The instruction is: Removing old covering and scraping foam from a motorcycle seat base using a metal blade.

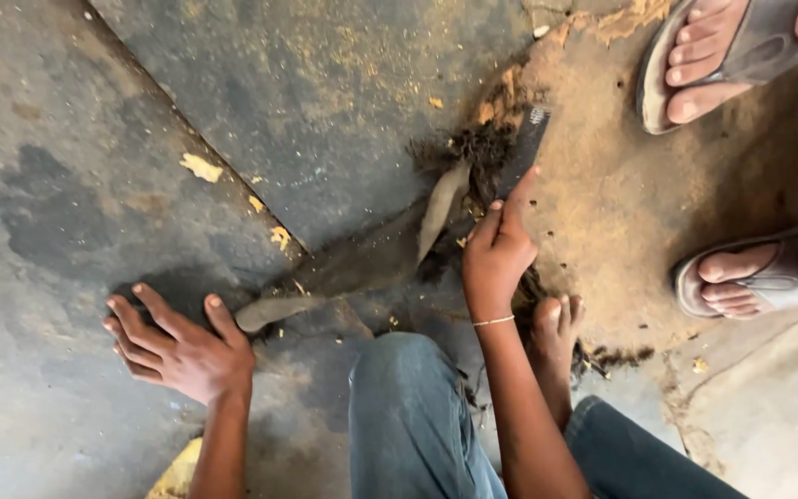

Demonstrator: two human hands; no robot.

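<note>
My left hand (182,346) lies flat on the grey concrete floor (66,185), fingers spread, holding nothing, just beside the near end of a long grey wooden base (325,277). A pale curved blade (441,208) rises from that base. My right hand (496,254) grips a dark flat strip (526,139), index finger stretched along it, right next to the blade. Dark fibrous scraps (468,148) are heaped where strip and blade meet. My bare foot (556,328) rests behind the right wrist; my jeans-clad knees (408,416) fill the bottom.
Two sandalled feet of another person stand at the upper right (708,60) and the right edge (755,277). Brown dust covers the floor (639,203) around the heap. Yellowish chips (200,168) lie scattered on the concrete. A yellow object (177,473) peeks in at the bottom.
</note>
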